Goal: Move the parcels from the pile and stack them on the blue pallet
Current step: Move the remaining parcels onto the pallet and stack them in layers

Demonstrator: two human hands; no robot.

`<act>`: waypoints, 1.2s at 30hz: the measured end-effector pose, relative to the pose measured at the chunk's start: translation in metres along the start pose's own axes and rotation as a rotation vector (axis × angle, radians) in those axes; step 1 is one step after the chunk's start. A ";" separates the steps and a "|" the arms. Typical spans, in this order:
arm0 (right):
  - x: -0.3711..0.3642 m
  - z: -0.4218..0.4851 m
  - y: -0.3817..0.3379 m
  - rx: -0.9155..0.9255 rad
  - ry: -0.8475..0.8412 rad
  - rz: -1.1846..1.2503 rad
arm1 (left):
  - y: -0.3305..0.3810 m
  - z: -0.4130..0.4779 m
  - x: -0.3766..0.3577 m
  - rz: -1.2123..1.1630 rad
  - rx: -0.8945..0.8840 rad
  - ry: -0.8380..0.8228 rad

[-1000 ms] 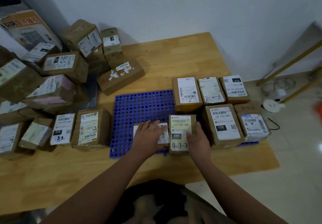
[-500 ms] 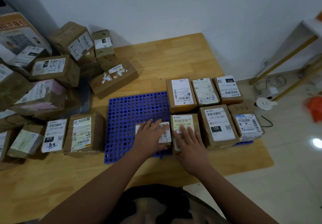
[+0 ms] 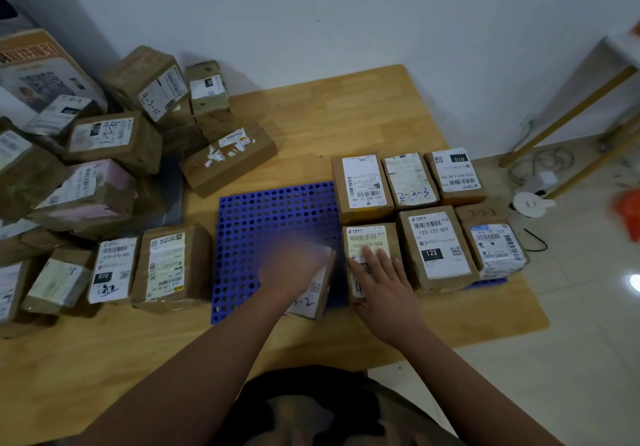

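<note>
A blue perforated pallet (image 3: 273, 217) lies on the wooden table (image 3: 329, 116). Several brown labelled parcels stand on its right half in two rows. My right hand (image 3: 382, 277) lies flat, fingers straight, on the front parcel with the pale yellow label (image 3: 369, 239). Left of it sits a small parcel with a white label (image 3: 313, 296), at the pallet's front edge. My left hand (image 3: 294, 265) is blurred and covers its top; its grip cannot be made out. The pile of parcels (image 3: 104, 154) fills the table's left side.
Two labelled parcels (image 3: 145, 267) stand close to the pallet's left edge. A long box (image 3: 228, 158) lies behind the pallet. A large printed carton (image 3: 38, 71) leans at far left. Right of the table are a floor with cables, a white round device (image 3: 530, 204) and slanted wooden legs.
My right hand went from holding the yellow-label parcel's side to lying flat on top. My left hand has shifted left over the small parcel and is now blurred.
</note>
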State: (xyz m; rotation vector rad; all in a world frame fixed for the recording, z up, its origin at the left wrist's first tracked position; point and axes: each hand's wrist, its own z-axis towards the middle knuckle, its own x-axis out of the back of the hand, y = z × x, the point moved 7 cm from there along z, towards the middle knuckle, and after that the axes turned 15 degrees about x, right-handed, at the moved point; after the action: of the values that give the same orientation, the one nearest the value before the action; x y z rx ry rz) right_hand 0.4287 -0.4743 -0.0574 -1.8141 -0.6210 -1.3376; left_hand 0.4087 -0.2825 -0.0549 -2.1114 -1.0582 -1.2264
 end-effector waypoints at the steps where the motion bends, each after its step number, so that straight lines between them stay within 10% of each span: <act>1: 0.000 0.000 0.000 -0.001 -0.002 0.003 | 0.000 0.001 -0.002 -0.025 0.012 -0.021; 36: 0.021 0.027 -0.036 0.037 0.036 0.163 | -0.030 -0.020 -0.002 -0.505 -0.079 -0.066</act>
State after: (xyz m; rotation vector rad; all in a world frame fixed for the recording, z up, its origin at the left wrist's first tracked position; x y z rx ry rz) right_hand 0.4231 -0.4323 -0.0307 -1.7671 -0.4655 -1.2388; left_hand 0.3741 -0.2801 -0.0469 -2.0175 -1.6683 -1.4462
